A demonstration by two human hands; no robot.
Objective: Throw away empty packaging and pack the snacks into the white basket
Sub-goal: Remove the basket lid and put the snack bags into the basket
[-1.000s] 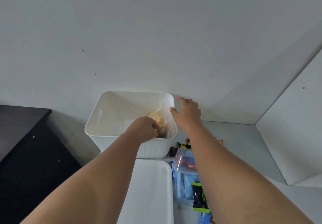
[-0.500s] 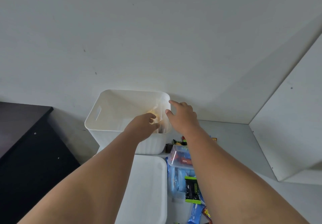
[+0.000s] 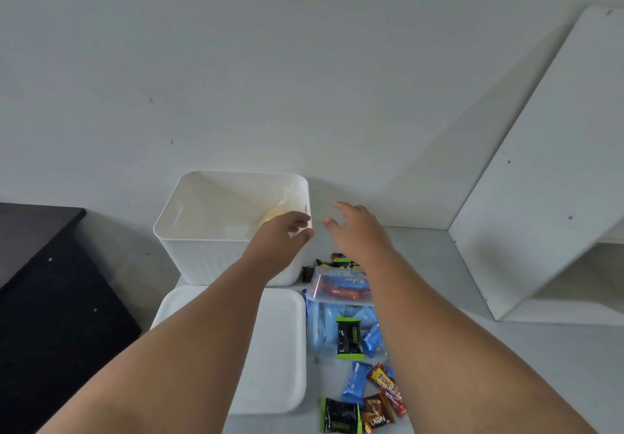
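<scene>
A white basket [image 3: 202, 251] stands against the wall with a clear bag of yellow snacks [image 3: 275, 214] lying inside its right end. My left hand [image 3: 287, 234] hovers over the basket's right front corner, fingers loosely curled and holding nothing. My right hand [image 3: 354, 231] hangs just right of the basket with fingers relaxed and empty. On the table lie a clear tub of wrapped snacks [image 3: 341, 288], a blue bag [image 3: 324, 329], a black and green packet [image 3: 349, 337] and several small wrapped bars [image 3: 371, 396].
A white lid [image 3: 280, 349] lies flat in front of the basket. A dark cabinet [image 3: 44, 285] stands to the left. A white board [image 3: 553, 177] leans against the wall on the right, on the grey table [image 3: 456, 349].
Both hands have let go of the clear snack bag, which now lies in the basket, and have drawn back to the right. The view has tilted down, showing more snacks.
</scene>
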